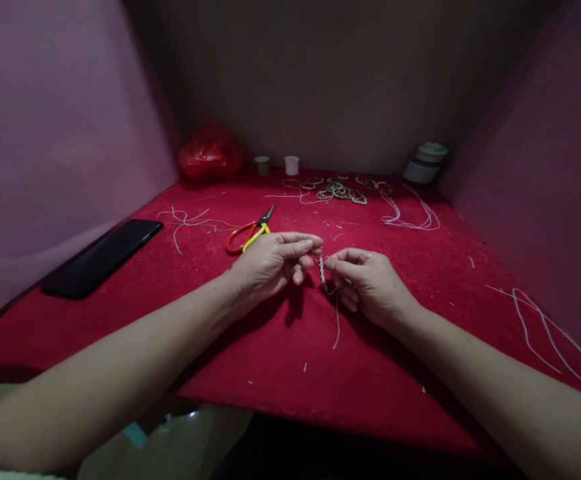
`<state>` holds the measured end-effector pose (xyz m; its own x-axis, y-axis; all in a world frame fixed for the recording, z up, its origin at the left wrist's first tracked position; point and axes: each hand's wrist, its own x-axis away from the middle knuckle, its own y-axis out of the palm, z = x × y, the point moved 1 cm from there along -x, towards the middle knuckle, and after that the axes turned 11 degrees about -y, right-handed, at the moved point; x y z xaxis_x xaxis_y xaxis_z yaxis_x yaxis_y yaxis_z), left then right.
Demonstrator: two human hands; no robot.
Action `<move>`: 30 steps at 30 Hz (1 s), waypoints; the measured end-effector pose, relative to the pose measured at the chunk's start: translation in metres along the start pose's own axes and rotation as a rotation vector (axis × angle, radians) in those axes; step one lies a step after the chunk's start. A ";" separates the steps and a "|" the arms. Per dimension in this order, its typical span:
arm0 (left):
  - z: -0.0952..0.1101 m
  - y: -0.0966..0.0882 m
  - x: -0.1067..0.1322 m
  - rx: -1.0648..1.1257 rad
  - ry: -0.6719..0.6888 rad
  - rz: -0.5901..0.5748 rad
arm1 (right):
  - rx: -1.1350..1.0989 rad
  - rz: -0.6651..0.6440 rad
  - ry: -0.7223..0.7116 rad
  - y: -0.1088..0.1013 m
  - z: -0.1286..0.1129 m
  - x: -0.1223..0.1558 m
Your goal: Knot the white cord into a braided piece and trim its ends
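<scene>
Between my two hands, above the red cloth, hangs a short braided cord bracelet [321, 272] in pale green and white. A loose cord end trails from its lower part down toward the cloth. The thumb and index finger of my left hand [283, 260] pinch the bracelet's upper end. My right hand [365, 277] pinches the bracelet from the side, its other fingers curled. Just behind my left hand lie scissors [250, 233] with one red and one yellow handle, partly covered by that hand.
A black phone [103, 259] lies at left. Farther back are a red plastic bag [211, 157], two thread spools [291, 165], several braided bracelets [340, 191] and a lidded container [424, 163]. Loose white cords [545, 320] lie at right, more at left. Walls stand on both sides.
</scene>
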<state>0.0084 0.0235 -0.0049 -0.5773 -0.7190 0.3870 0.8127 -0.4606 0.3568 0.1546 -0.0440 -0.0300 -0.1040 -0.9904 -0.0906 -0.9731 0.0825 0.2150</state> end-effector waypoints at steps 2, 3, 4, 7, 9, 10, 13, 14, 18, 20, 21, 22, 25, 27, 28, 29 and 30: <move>-0.002 -0.001 0.000 -0.095 -0.013 0.006 | -0.004 0.000 0.003 0.000 0.000 0.000; -0.003 -0.002 0.000 -0.155 -0.018 0.009 | -0.006 -0.001 0.005 0.000 0.000 0.000; -0.004 -0.002 0.000 -0.215 -0.023 0.010 | -0.006 -0.002 0.006 0.000 0.000 0.000; -0.006 -0.001 0.001 -0.353 -0.016 0.013 | 0.000 -0.011 0.013 0.000 -0.001 0.001; -0.005 0.001 0.002 -0.418 -0.011 0.037 | 0.003 -0.015 0.019 0.001 -0.001 0.001; -0.005 0.002 0.003 -0.450 -0.009 0.052 | 0.005 -0.017 0.023 0.001 -0.001 0.001; -0.003 0.005 0.005 -0.547 -0.006 0.083 | 0.010 -0.025 0.030 0.000 -0.001 0.001; -0.003 0.005 0.006 -0.579 -0.003 0.089 | 0.012 -0.029 0.030 0.000 -0.001 0.001; -0.004 0.006 0.008 -0.681 0.006 0.092 | 0.014 -0.042 0.027 0.000 -0.002 0.000; -0.005 0.006 0.007 -0.705 0.007 0.092 | 0.013 -0.046 0.026 0.000 -0.002 0.000; -0.005 0.006 0.006 -0.713 0.009 0.092 | 0.013 -0.047 0.027 0.000 -0.003 0.000; -0.006 0.005 0.005 -0.719 0.012 0.090 | 0.013 -0.049 0.028 0.000 -0.003 0.000; -0.008 0.003 0.003 -0.745 0.046 0.075 | 0.019 -0.051 0.034 0.001 -0.003 0.000; -0.009 0.001 0.003 -0.773 0.079 0.075 | 0.024 -0.054 0.041 0.000 -0.003 0.000; -0.010 0.001 0.004 -0.784 0.096 0.077 | 0.025 -0.057 0.044 0.000 -0.003 0.000; -0.010 0.001 0.004 -0.788 0.112 0.079 | 0.025 -0.057 0.046 0.000 -0.003 0.001; -0.010 0.001 0.005 -0.784 0.127 0.078 | 0.027 -0.058 0.049 0.000 -0.003 0.001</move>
<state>0.0072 0.0144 -0.0115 -0.5417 -0.7960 0.2700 0.6955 -0.6048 -0.3878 0.1549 -0.0451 -0.0268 -0.0378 -0.9978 -0.0544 -0.9824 0.0272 0.1848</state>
